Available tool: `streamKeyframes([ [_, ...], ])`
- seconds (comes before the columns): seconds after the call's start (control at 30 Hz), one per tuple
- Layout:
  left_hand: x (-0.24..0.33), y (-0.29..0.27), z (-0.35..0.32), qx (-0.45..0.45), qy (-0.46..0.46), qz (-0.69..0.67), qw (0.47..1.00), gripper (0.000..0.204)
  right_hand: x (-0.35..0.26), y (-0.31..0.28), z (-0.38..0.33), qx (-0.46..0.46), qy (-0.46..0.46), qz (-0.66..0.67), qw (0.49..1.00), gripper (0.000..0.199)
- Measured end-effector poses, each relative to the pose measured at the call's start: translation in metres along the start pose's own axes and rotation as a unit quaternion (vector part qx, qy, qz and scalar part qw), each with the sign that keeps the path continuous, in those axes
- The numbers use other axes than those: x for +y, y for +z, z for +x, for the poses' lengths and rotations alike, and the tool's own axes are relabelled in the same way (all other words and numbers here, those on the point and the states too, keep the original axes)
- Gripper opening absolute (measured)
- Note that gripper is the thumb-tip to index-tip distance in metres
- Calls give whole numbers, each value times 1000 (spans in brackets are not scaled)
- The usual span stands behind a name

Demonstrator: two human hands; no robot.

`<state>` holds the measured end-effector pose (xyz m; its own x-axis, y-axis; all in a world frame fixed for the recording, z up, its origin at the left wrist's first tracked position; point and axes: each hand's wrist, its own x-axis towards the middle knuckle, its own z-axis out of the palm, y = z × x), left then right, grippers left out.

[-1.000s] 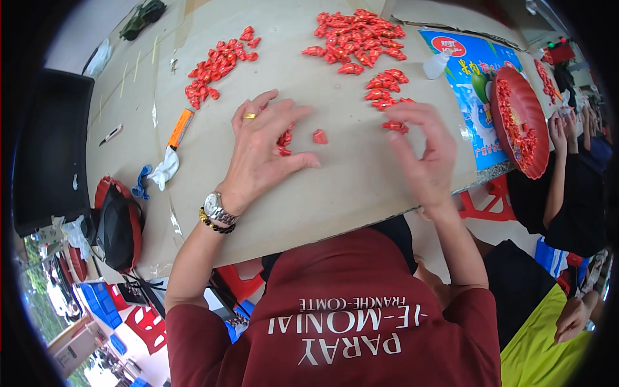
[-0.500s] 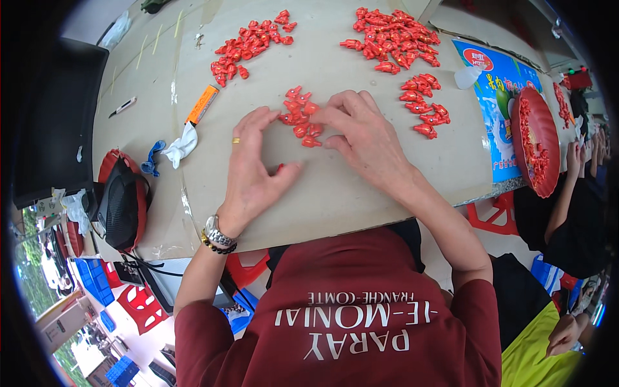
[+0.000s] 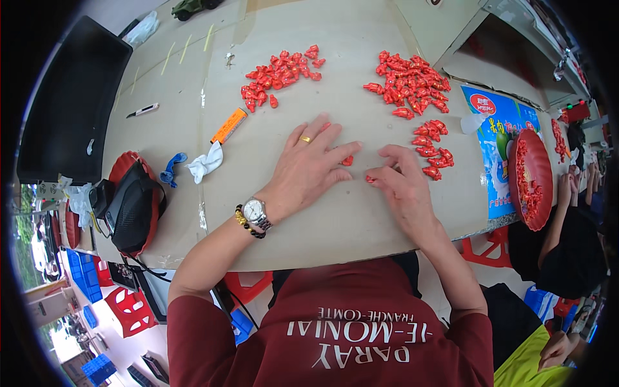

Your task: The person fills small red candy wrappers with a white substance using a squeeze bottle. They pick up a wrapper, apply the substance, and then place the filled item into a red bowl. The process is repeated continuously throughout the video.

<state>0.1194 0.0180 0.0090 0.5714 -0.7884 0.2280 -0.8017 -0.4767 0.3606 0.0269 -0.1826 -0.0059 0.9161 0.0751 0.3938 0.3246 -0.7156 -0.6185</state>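
My left hand [image 3: 306, 164] lies palm down over the middle of the table, its fingers spread. Beneath and beside its fingers show parts of small red figures [image 3: 348, 160]; how many it covers is hidden. To its right, my right hand [image 3: 405, 190] is curled, thumb and fingers brought together. A bit of a red figure [image 3: 370, 178] shows at its fingertips, mostly hidden. Beyond the hands lie a loose red pile [image 3: 277, 77] on the left and a larger red pile [image 3: 412, 84] on the right. A short group of red figures [image 3: 432, 148] lies near my right hand.
Left of the hands are an orange box [image 3: 229, 126], a white crumpled cloth [image 3: 206, 162], a blue balloon-like piece [image 3: 172, 169], a pen [image 3: 142, 110] and a black bag [image 3: 134, 209]. At right stand a red scalloped tray [image 3: 541, 161] and a blue printed sheet [image 3: 496, 197]. Other people sit beyond.
My left hand has moved right and turned palm down over the red figures that lay between the hands. My right hand has drawn back, its fingers now curled. The whole view has shifted slightly.
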Motion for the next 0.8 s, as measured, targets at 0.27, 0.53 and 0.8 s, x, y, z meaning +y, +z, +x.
streamKeyframes([
  [0.27, -38, 0, 46, 38, -87, -25, 995, 33, -8, -17, -2, 45, -24, -57, 997, 20],
  [0.53, -9, -20, 25, 108, -50, 71, 990, 59, 35, -159, -56, 375, 118, -157, 906, 12],
  [0.8, 52, -13, -46, 98, -68, 21, 993, 48, 113, -264, -107, 201, 324, -222, 897, 36],
])
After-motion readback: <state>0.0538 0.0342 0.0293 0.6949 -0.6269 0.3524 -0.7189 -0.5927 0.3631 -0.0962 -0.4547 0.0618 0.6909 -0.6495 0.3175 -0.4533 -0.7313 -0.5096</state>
